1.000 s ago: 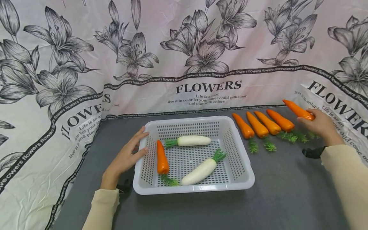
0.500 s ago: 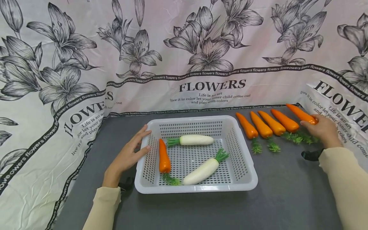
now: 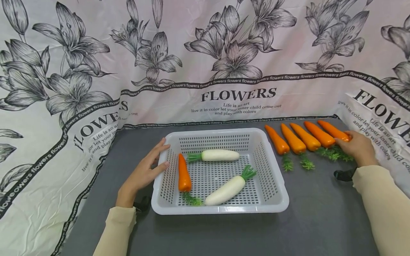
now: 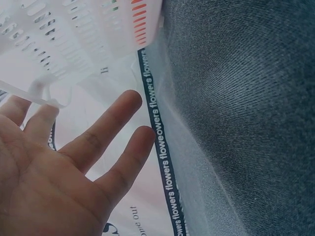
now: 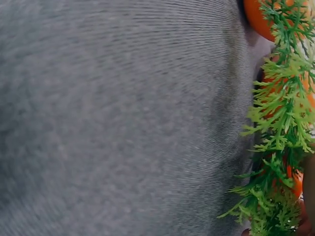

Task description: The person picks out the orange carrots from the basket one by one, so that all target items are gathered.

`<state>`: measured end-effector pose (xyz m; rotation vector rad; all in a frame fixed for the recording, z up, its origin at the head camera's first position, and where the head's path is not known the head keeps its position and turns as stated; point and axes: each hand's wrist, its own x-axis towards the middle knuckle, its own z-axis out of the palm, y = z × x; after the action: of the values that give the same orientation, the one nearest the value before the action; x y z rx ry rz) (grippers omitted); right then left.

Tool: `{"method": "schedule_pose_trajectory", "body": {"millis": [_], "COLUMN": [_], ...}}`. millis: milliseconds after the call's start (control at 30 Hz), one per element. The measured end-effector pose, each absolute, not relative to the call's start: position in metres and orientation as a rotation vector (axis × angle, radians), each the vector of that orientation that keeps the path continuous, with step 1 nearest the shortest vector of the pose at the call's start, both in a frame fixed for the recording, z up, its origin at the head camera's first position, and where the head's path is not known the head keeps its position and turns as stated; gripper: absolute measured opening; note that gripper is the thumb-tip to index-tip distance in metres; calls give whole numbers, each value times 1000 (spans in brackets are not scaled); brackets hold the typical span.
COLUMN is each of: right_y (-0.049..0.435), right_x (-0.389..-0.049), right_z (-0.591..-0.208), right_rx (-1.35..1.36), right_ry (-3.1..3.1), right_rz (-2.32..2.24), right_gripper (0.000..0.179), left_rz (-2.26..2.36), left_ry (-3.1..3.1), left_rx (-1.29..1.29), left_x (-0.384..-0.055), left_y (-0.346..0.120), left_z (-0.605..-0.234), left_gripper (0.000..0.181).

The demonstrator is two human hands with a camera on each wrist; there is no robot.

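At the far right, my right hand (image 3: 360, 147) holds an orange carrot (image 3: 331, 129) by its thick end, low at the end of a row of carrots (image 3: 296, 144). Green leafy tops (image 5: 283, 103) cover most of that hand in the right wrist view. My left hand (image 3: 144, 170) rests with spread fingers against the left rim of a white slotted basket (image 3: 221, 209); the left wrist view has its fingertips by the rim. Inside lie an orange carrot (image 3: 184, 174) at the left and two white radishes, one at the back (image 3: 220, 155) and one slanted in front (image 3: 225, 192).
The carrots line up along the back of the grey table (image 3: 314, 213), right of the basket, tips toward the wall. A white flower-printed cloth (image 3: 237, 71) hangs behind and at both sides, meeting the table's back edge.
My right hand has lowered its carrot to the right end of the row, beside the others. My left hand stays at the basket rim. The head view has shifted slightly.
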<state>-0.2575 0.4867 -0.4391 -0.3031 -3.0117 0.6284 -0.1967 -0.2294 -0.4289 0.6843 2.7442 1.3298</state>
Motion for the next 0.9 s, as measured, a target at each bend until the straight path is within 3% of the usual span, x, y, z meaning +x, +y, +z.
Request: {"method": "schedule_pose_trajectory", "body": {"millis": [900], "right_y": [478], "right_x": [-251], "right_z": [-435], "right_rx": [-218], "right_ry": [-3113], "right_rz": [668], "right_gripper": [74], "left_rz": [1301], "left_ry": [2777], "left_rx": [698], "left_x": [-199], "left_y": [-229], "left_z": [-431], "left_gripper": [61]}}
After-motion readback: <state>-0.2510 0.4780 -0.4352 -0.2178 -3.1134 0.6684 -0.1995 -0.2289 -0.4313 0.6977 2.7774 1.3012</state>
